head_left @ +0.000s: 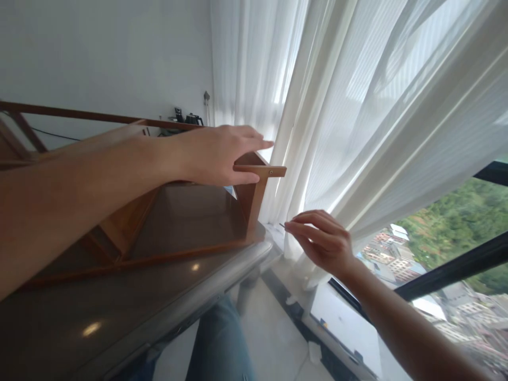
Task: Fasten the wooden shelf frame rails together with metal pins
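Observation:
My left hand [220,154] reaches across a wooden frame [254,182] that stands on a dark glossy tabletop [130,296]. Its fingers lie stretched out over the frame's top rail, and the thumb touches the rail's end. My right hand [319,241] hovers lower right, near the table's corner, in front of the white sheer curtain [357,106]. Its thumb and fingers pinch a thin dark pin-like object [282,225] that pokes out to the left; I cannot make out what it is.
A kettle and small items [188,118] sit at the far end by the white wall. A window with a dark frame [448,270] looks over buildings and trees. My jeans-clad leg [222,344] shows below the table edge above a pale floor.

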`<state>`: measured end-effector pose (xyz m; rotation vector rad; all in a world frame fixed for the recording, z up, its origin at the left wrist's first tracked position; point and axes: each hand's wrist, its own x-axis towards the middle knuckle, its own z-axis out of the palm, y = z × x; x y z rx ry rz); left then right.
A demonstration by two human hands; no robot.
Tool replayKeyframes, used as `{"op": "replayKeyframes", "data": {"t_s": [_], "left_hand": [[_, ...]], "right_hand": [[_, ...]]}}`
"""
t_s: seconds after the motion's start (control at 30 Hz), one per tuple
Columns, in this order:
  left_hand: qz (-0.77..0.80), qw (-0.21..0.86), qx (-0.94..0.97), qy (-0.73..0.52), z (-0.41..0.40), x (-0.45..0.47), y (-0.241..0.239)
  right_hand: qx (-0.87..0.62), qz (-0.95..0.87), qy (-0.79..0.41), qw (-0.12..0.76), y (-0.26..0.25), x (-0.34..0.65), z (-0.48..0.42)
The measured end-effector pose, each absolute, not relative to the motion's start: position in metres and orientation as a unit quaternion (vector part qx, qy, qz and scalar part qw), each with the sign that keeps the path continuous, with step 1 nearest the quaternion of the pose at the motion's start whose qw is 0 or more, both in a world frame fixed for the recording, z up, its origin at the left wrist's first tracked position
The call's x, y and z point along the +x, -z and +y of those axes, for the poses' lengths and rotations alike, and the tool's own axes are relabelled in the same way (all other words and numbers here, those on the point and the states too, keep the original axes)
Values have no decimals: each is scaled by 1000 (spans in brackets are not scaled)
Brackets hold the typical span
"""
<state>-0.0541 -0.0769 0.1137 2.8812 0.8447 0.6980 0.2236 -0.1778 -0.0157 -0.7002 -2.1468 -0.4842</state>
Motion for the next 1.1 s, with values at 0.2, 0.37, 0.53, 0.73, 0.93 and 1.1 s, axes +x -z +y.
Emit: {"op": "replayKeyframes", "data": {"t_s": [0.2,0.37,0.53,0.73,0.93,1.1], "left_hand": [[248,-230,868,-364,-148,-80,-58],[327,-34,906,-268,-160,-74,28],[447,82,860,-234,-130,-44,62],[452,182,838,-246,-112,-28,65],[453,282,785,-316,-107,-29,78],[404,396,722,-398,-99,-24,84]], "right_hand": [[-356,-807,113,458,126,221,-195],[-340,-808,130,463,151,209,-182],[-329,-811,156,458,159,199,-164],[-326,-812,152,459,164,199,-151],[-315,-815,161,459,169,198,-144],[-313,-812,186,456,163,196,-145]]}}
